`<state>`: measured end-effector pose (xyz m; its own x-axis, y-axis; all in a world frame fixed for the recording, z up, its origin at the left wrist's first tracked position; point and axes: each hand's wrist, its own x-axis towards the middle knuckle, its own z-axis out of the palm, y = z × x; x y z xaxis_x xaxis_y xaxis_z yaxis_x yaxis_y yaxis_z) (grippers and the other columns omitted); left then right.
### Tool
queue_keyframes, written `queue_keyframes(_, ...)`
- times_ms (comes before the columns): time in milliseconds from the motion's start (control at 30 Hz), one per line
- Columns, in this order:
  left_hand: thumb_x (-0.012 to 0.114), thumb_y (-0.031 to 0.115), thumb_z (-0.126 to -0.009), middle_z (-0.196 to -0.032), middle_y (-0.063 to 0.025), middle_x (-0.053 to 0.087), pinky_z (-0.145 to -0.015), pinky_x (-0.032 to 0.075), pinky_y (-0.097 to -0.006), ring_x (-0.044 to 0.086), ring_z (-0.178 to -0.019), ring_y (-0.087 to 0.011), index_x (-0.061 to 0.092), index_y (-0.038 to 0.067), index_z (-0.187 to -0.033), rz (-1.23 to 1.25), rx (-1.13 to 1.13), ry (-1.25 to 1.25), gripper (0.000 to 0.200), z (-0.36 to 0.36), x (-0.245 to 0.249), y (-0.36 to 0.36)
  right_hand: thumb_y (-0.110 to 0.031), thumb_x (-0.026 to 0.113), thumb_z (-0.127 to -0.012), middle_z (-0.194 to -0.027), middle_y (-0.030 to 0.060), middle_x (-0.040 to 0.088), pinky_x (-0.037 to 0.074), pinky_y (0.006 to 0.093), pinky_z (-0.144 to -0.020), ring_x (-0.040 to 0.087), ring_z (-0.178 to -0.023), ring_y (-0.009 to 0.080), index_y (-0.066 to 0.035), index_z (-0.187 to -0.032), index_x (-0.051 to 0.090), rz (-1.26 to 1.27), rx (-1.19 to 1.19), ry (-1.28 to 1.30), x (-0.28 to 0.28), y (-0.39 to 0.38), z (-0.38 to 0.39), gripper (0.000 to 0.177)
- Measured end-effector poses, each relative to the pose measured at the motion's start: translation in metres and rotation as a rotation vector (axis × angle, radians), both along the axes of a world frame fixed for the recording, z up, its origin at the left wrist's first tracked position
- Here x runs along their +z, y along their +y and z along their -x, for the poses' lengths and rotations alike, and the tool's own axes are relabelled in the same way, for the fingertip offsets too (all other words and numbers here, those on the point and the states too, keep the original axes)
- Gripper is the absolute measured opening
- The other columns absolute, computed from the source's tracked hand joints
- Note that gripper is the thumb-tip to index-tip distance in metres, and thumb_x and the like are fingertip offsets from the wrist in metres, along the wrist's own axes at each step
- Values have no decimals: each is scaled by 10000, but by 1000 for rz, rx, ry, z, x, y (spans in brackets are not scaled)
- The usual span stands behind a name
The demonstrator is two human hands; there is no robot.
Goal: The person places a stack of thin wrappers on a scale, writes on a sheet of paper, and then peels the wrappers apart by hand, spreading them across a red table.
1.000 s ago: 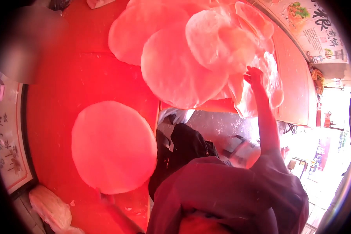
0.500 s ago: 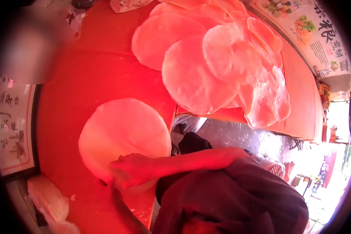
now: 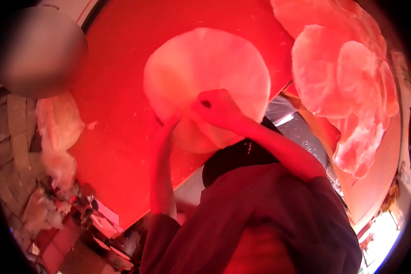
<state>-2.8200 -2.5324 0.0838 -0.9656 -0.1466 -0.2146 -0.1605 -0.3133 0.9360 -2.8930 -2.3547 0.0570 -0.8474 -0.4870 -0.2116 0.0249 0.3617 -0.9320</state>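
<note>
A large round thin pancake [image 3: 205,59] lies flat on the red-covered table, with faint creases converging near my hands. My right hand [image 3: 219,109] is over its near part, fingers curled closed at a crease in the sheet. A dark gap shows inside the curl of the fingers. At the near left rim is my left hand [image 3: 163,128], its thumb standing apart from the fingers and the thumb tip overlapping the pancake. Part of the left fingers is in shadow.
More thin pancakes [image 3: 324,73] overlap at the right, some hanging over the table edge. Plastic bags [image 3: 59,123] lie along the left side of the red table [image 3: 109,173]. Boxes and clutter [image 3: 77,237] fill the lower left. A blurred round shape covers the upper left.
The view has turned, so the pancake pile now sits further right and the single pancake higher up. My hands have separated from each other, the left one to the left.
</note>
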Motion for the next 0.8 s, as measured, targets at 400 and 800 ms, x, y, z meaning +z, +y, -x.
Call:
queue_keyframes(400,599,33,-759,-1324,-125,507,-997,456,-401,511,-1213,-266,376,31,-1408,-84,154,-201,686,-17,-25,-21,-165,620,-835,-684,110,601,467,352,-594,598,-653,169,-30,-845,651,31,-109,106,16,66,32,138)
queue_keyframes(800,573,56,-729,-1199,-90,596,-989,466,-416,558,-1143,-269,521,30,-1276,-259,300,-340,550,-52,-146,-97,-92,568,-849,-749,57,642,495,278,-605,620,-661,158,-21,-841,633,1112,-116,-194,179,157,249,96)
